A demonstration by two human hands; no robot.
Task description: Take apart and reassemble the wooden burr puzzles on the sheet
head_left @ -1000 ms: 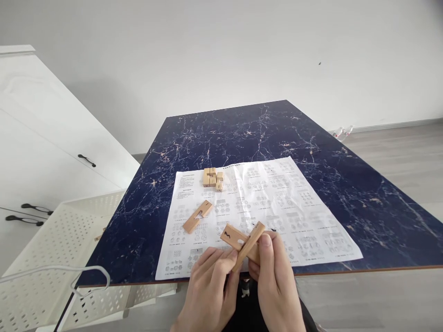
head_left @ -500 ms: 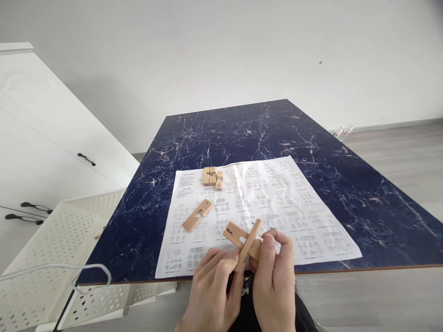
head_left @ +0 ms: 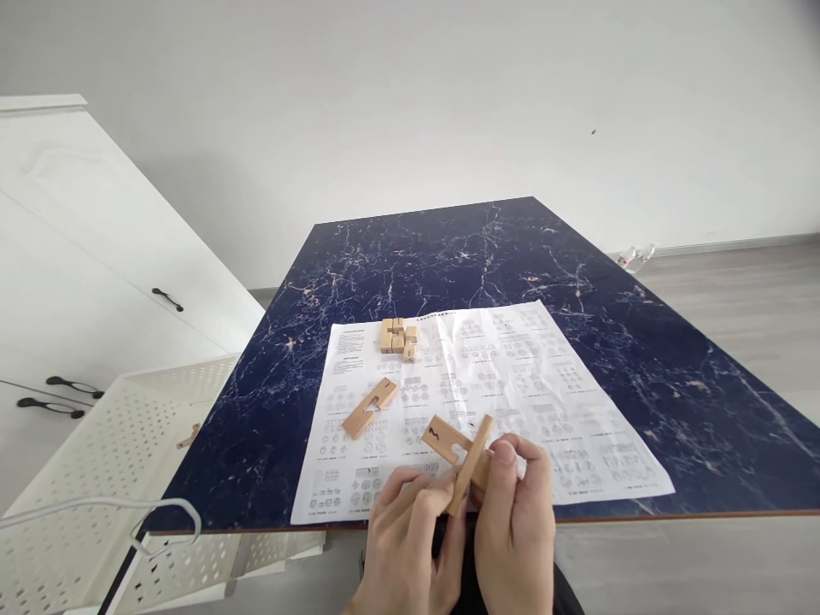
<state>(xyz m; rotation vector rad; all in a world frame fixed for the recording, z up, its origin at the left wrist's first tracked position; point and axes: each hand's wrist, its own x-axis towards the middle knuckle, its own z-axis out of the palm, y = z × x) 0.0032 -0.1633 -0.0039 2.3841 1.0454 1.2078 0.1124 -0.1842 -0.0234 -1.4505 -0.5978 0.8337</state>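
My left hand (head_left: 407, 547) and my right hand (head_left: 516, 530) hold two notched wooden puzzle pieces (head_left: 462, 451) crossed over each other, just above the near edge of the dark blue marble table (head_left: 672, 359). The flat piece bears a black squiggle mark. The left fingers pinch the lower end of the slanted piece; the right thumb and fingers grip the crossing. A third notched wooden piece (head_left: 370, 407) lies on the white instruction sheet (head_left: 544, 384). A small cluster of joined wooden blocks (head_left: 398, 336) sits at the sheet's far left.
A white perforated basket (head_left: 96, 478) with a wire handle stands to the left below the table; a small wooden bit (head_left: 188, 439) lies in it. A white cabinet (head_left: 77, 282) with black handles is further left. Grey floor lies to the right.
The head view has shifted slightly down and right. My hands have drawn the crossed pieces a little closer to me, and the slanted piece stands a bit steeper.
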